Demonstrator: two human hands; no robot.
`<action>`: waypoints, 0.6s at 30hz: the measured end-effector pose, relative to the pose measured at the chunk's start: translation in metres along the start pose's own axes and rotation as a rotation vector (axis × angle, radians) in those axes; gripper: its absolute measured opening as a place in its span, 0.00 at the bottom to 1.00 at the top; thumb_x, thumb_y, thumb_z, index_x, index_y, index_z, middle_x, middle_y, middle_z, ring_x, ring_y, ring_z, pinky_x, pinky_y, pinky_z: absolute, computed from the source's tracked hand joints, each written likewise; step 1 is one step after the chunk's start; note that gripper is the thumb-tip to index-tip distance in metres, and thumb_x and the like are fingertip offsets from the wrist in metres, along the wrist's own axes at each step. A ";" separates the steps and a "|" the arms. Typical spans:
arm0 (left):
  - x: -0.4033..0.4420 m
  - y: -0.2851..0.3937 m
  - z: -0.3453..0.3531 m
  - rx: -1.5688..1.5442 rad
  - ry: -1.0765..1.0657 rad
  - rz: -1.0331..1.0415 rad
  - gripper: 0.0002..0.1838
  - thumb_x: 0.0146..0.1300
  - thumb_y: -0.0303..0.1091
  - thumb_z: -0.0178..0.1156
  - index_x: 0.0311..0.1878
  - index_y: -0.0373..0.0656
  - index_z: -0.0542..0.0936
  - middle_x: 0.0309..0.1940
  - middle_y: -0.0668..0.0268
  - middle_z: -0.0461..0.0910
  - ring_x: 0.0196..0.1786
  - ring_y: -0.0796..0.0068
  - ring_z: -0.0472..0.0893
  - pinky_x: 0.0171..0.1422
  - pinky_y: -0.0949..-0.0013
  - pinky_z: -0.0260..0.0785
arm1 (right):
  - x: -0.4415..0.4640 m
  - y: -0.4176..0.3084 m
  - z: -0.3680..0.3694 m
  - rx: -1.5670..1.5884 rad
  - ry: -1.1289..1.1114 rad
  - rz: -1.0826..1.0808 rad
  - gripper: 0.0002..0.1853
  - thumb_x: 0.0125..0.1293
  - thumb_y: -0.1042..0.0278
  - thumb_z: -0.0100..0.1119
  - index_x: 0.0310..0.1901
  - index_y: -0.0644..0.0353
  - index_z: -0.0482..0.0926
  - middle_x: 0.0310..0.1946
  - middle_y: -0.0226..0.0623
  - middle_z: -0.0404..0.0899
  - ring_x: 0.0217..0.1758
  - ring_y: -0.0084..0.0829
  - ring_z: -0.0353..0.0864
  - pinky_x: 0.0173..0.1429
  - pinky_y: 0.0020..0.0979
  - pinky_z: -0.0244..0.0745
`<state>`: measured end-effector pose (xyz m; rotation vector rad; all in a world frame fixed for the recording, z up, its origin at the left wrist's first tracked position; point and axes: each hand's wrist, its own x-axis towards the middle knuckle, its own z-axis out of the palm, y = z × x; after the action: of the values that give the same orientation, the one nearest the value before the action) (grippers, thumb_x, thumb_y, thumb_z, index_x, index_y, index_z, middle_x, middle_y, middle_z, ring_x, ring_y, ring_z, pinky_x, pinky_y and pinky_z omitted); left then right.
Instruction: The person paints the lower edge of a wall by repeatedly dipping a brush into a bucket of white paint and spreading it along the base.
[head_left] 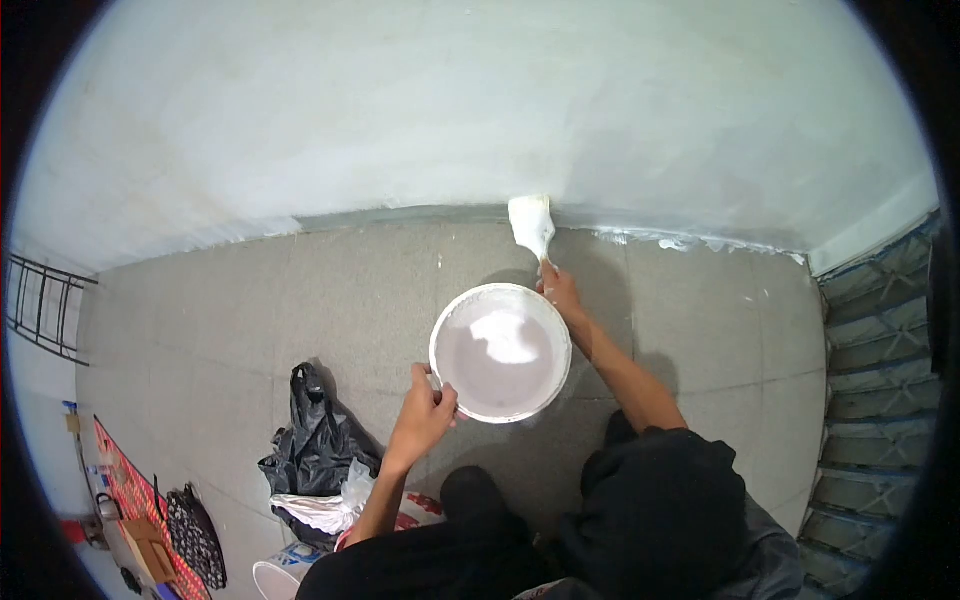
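My left hand (pixel 430 408) is closed on the near-left rim of a round white bucket (pixel 565 330). Pale, whitish paint (pixel 480 370) fills part of it, with a bright glare on the surface. Beyond the bucket, my right hand (pixel 560 287) grips the handle of a wide paintbrush (pixel 532 218). White paint coats the brush, and its bristles are at the foot of the pale wall (pixel 400 110), over a grey strip along the floor line. To the right of the brush, fresh white paint (pixel 690 243) marks the wall's bottom edge.
Black plastic bags (pixel 315 440) and a white tub (pixel 280 575) lie to my left on the grey tiled floor (pixel 250 310). Further left are a red patterned mat (pixel 135 490), a dark bag (pixel 195 535) and a black metal rack (pixel 45 310). A metal folding gate (pixel 870 400) borders the right.
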<state>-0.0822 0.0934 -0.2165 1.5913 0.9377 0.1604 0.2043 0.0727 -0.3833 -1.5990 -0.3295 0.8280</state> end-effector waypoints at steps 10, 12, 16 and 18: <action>0.000 0.000 -0.001 -0.008 -0.002 0.016 0.18 0.65 0.30 0.47 0.49 0.26 0.55 0.25 0.53 0.78 0.25 0.70 0.81 0.25 0.74 0.71 | 0.007 -0.011 -0.002 0.558 -0.108 0.390 0.14 0.70 0.57 0.46 0.31 0.58 0.66 0.19 0.25 0.60 0.14 0.17 0.56 0.14 0.22 0.48; -0.001 -0.002 -0.001 -0.010 -0.010 0.014 0.18 0.65 0.30 0.46 0.49 0.26 0.55 0.25 0.52 0.78 0.25 0.70 0.81 0.25 0.74 0.71 | 0.014 -0.009 -0.006 0.627 -0.133 0.386 0.14 0.70 0.57 0.46 0.31 0.57 0.66 0.19 0.25 0.59 0.14 0.17 0.55 0.15 0.22 0.47; 0.000 -0.005 -0.002 -0.038 -0.023 0.019 0.18 0.65 0.30 0.46 0.49 0.27 0.55 0.25 0.52 0.78 0.24 0.70 0.81 0.25 0.74 0.71 | 0.010 -0.045 -0.007 0.640 -0.100 0.309 0.14 0.70 0.58 0.47 0.30 0.57 0.65 0.18 0.24 0.57 0.14 0.17 0.54 0.15 0.20 0.45; 0.001 -0.009 -0.002 -0.039 -0.033 0.024 0.17 0.66 0.30 0.46 0.48 0.27 0.55 0.26 0.52 0.79 0.24 0.71 0.81 0.25 0.74 0.71 | 0.005 -0.069 -0.008 0.669 -0.123 0.279 0.14 0.70 0.58 0.48 0.30 0.56 0.65 0.18 0.23 0.56 0.14 0.16 0.53 0.15 0.20 0.45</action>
<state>-0.0868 0.0954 -0.2246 1.5654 0.8852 0.1670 0.2298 0.0842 -0.3198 -0.9769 0.0917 1.1110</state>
